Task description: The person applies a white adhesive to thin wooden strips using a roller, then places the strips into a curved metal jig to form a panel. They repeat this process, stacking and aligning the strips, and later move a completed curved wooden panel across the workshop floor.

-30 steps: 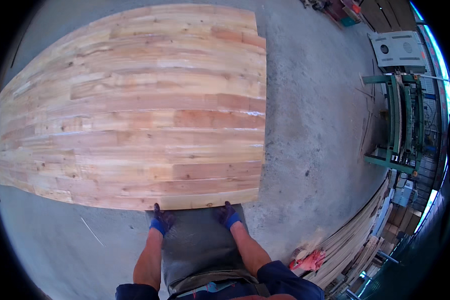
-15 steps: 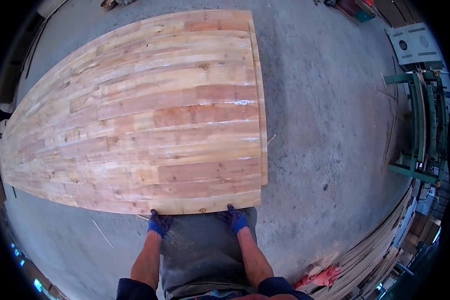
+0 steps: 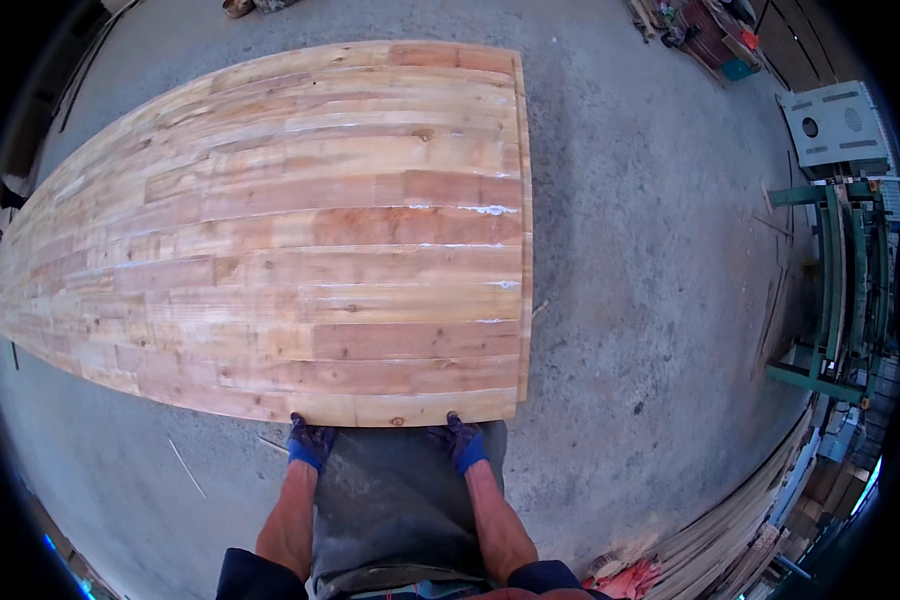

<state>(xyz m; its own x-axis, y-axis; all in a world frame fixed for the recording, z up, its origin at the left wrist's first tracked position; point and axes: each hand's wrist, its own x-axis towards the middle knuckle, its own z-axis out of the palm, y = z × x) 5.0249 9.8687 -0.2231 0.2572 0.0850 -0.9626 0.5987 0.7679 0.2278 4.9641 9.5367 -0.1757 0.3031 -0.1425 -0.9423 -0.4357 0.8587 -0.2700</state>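
A large panel of edge-joined wooden strips [image 3: 270, 240] lies flat in front of me, with whitish glue-like streaks along several seams. Under it is a second wooden panel [image 3: 526, 330], showing as a narrow strip past the right end. My left hand [image 3: 311, 440], in a dark glove with a blue cuff, grips the panel's near edge, thumb on top. Further right along that edge, my right hand [image 3: 461, 440], gloved alike, holds on the same way. The fingers of both hands are mostly hidden below the edge. A dark apron [image 3: 395, 500] hangs between my forearms.
Concrete floor [image 3: 650, 280] surrounds the panels. At the right stands a green metal frame [image 3: 835, 290], with a pale grey cabinet [image 3: 835, 125] behind it. Long thin wood strips [image 3: 725, 510] and a red crumpled item [image 3: 625, 580] lie at the lower right. A thin stick [image 3: 186, 468] is at the left.
The upper panel has shifted slightly over the lower one, so their near right corners lie closer together. My hands keep their grip. The whole view has tilted a little.
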